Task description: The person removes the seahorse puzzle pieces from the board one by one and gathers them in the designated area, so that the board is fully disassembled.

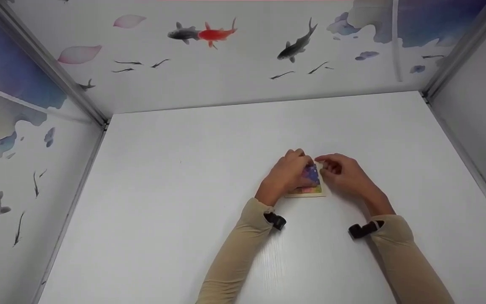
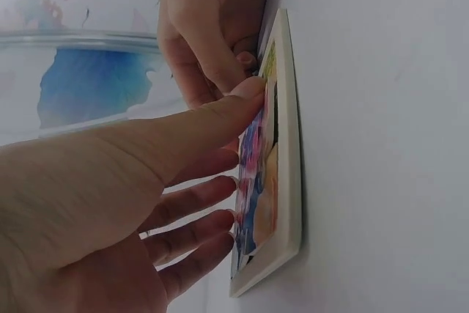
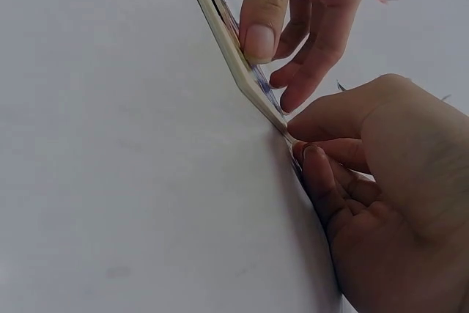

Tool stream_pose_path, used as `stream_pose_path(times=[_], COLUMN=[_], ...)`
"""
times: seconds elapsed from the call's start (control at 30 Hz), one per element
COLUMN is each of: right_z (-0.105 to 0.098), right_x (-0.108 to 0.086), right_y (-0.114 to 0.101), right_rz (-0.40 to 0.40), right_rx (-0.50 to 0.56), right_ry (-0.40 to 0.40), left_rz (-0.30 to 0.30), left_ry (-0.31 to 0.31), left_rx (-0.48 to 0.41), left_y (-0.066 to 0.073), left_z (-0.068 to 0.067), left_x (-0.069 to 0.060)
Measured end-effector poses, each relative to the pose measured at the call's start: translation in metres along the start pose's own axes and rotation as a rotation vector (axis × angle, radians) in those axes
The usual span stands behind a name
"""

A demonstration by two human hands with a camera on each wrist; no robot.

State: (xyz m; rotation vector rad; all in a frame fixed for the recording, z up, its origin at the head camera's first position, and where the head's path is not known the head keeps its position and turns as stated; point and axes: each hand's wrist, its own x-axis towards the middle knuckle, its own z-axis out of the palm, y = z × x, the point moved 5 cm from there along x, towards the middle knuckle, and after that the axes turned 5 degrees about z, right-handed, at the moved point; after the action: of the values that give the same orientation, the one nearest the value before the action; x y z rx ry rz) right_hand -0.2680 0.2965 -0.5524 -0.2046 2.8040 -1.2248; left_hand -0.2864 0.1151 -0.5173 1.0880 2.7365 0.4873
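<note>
A small picture puzzle board (image 1: pixel 305 195) lies on the white table, with a pale frame and colourful blue, pink and yellow parts. My left hand (image 1: pixel 286 172) reaches over it from the left, thumb and fingertips spanning the picture. In the left wrist view, the thumb rests on one side of the coloured pieces (image 2: pixel 253 155) and the other fingertips touch the opposite side; some pieces appear raised and tilted. At the board's right edge, my right hand (image 1: pixel 348 176) has its fingers bent, with thumb and forefinger pinching the frame's corner (image 3: pixel 282 124). The left hand covers much of the picture.
The broad white tabletop (image 1: pixel 175 202) surrounds the board. White panels printed with fish (image 1: pixel 295 46) and petals stand at the back and both sides, joined by metal corner posts (image 1: pixel 57 63). Black straps (image 1: pixel 363 230) circle both wrists over beige sleeves.
</note>
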Motion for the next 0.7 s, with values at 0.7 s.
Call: stream_pose_path(times=[0.7], right_z=[-0.0013], right_x=[0.0014], right_y=[0.0018], right_rz=[-0.011], right_rx=[-0.004], right_ry=[-0.005], left_rz=[-0.035], left_ry=[-0.014], left_rx=[-0.037], left_y=[-0.0038], left_z=[-0.0013], left_x=[0.0057])
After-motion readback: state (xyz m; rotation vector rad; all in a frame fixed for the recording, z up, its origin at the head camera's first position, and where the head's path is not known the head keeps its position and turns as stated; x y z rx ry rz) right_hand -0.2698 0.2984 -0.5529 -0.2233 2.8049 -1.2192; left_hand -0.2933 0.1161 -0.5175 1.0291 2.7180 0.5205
